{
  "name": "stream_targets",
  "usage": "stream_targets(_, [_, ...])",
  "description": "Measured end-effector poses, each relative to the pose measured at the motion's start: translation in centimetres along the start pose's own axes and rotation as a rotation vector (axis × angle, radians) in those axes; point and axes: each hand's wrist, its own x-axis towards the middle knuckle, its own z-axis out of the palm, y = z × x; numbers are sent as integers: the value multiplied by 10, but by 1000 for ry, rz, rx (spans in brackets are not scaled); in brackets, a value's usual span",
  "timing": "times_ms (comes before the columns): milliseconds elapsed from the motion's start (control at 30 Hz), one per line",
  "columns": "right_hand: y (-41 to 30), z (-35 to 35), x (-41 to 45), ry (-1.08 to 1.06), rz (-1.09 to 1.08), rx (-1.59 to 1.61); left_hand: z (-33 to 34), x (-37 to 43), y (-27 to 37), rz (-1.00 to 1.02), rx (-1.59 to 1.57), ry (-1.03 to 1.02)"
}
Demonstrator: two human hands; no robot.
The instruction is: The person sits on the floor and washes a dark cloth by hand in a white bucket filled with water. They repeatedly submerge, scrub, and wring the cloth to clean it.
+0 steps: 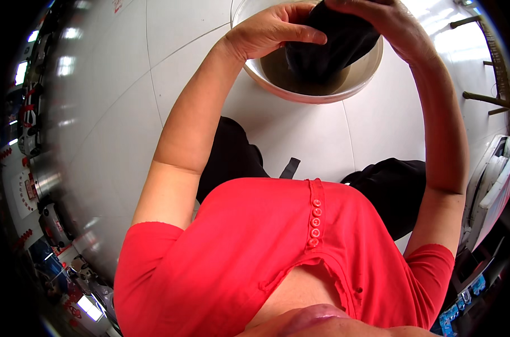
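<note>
A bunched black cloth (333, 48) hangs between my two hands at the top of the head view. My left hand (282, 29) grips its left side, thumb across the front. On the upper right, my right hand (375, 14) is closed over the cloth, its fingers partly cut off by the picture's edge. Below them stands a round, light-coloured basin (318, 99) on the floor. Brownish, murky water (276, 71) lies in the basin. The cloth's lower end reaches down over the water; whether it touches the surface I cannot tell.
Pale tiles (187, 97) cover the floor around the basin. My black-trousered knees (234, 147) are spread on either side. Brown chair or stool legs (489, 100) stand at the right, above a white bulky object (491, 185). Several car-shaped objects (53, 225) line the left rim.
</note>
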Motion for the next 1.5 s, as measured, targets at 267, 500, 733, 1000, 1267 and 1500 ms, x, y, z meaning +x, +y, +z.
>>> stream_targets(267, [-15, -9, -3, 596, -211, 146, -35, -9, -3, 4, -6, 208])
stream_targets(500, [20, -80, 1, 600, -400, 493, -58, -12, -1, 214, 107, 412])
stream_targets(733, [48, -49, 5, 203, -151, -249, -45, -13, 10, 422, 282, 591])
stream_targets(1000, [73, -74, 10, 327, -15, 36, -35, -20, 39, 222, 320, 447])
stream_targets(1267, [29, -8, 8, 42, 24, 366, -20, -9, 26, 301, 352, 490])
stream_targets(1500, [76, 1, 17, 218, 9, 21, -5, -16, 36, 231, 581, 405])
